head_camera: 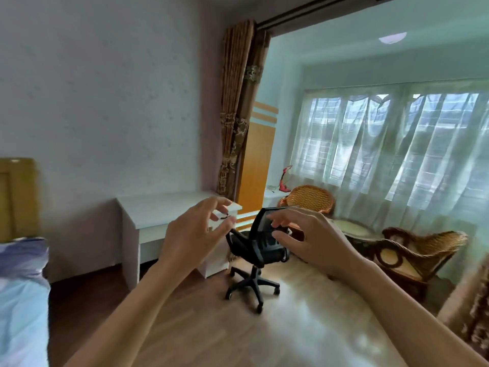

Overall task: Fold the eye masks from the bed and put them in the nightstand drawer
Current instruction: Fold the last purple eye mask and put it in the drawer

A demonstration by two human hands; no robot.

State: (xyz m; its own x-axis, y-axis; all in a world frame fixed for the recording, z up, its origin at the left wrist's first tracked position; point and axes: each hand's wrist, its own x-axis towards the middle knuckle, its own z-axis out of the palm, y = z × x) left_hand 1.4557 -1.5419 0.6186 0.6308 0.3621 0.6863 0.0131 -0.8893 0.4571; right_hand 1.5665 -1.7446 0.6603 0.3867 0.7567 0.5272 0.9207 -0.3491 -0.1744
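Observation:
My left hand (pixel 194 234) and my right hand (pixel 315 239) are raised in front of me at chest height, fingers apart and curled, holding nothing. The bed (pixel 21 300), with a light blue and purple cover, shows only as a strip at the left edge. No eye mask and no nightstand are in view. The picture is blurred by motion.
A white desk (pixel 158 215) stands against the far wall. A black office chair (pixel 260 247) on wheels sits on the wooden floor behind my hands. Wicker chairs (pixel 412 250) and a small round table (pixel 352 227) stand by the curtained window. A brown drape (pixel 238 115) hangs beside an orange cabinet (pixel 256 160).

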